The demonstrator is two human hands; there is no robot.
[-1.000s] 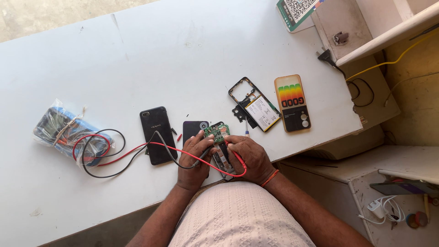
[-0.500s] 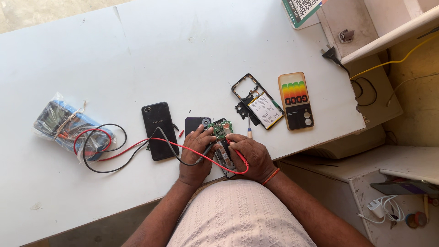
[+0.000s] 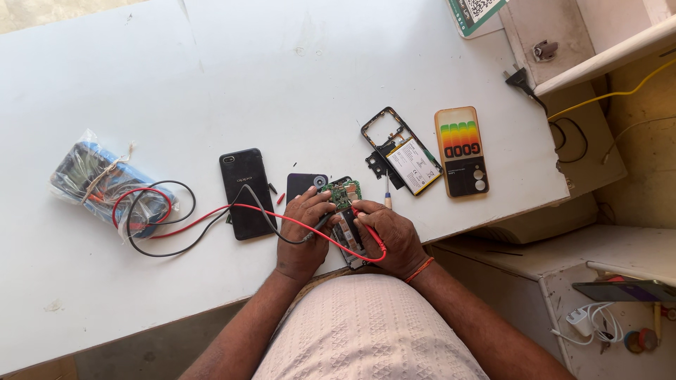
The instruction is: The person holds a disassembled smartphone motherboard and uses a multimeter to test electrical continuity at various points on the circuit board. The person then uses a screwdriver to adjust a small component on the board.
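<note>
Where the white desk (image 3: 211, 84) carries a bagged multimeter (image 3: 105, 186) at far left, red and black leads (image 3: 197, 218) run right past a black phone (image 3: 246, 193). The left hand (image 3: 304, 229) grips the black probe; the right hand (image 3: 391, 236) grips the red probe. Both tips touch the opened phone's green circuit board (image 3: 345, 193) between the hands. Further right lie a phone frame with battery (image 3: 401, 151) and a colourful back cover (image 3: 461, 151).

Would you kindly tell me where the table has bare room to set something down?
The white table is bare across its far half, beyond the black phone. It is crowded around both hands, left hand and right hand, amid test leads.
</note>
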